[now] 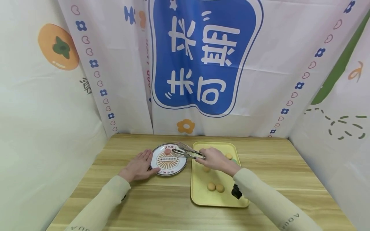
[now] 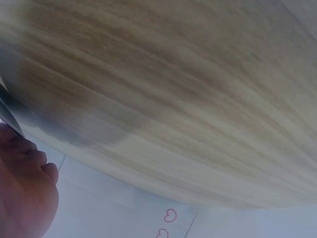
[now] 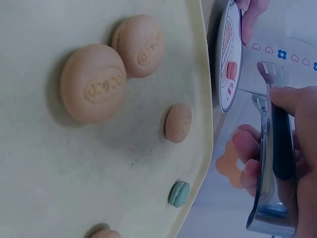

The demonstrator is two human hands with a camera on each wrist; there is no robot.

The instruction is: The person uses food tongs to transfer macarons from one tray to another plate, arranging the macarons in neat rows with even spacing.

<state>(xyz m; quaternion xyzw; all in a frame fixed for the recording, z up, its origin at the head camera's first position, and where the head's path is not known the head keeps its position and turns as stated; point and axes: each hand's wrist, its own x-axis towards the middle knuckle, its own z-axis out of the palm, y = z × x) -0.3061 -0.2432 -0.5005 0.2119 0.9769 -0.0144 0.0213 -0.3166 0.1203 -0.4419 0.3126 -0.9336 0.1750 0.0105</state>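
Observation:
My right hand grips a pair of metal food tongs whose tips reach left over the plate. In the right wrist view the tongs have their two ends apart with nothing between them. A pink macaron lies on the far part of the white patterned plate, just left of the tips. My left hand rests at the plate's left edge, fingers extended and thumb along the near rim. Only part of the left hand shows in the left wrist view.
Right of the plate lies a yellow tray under my right forearm. On it are several tan macarons and a green macaron. The wooden table meets a printed cloth wall at the back.

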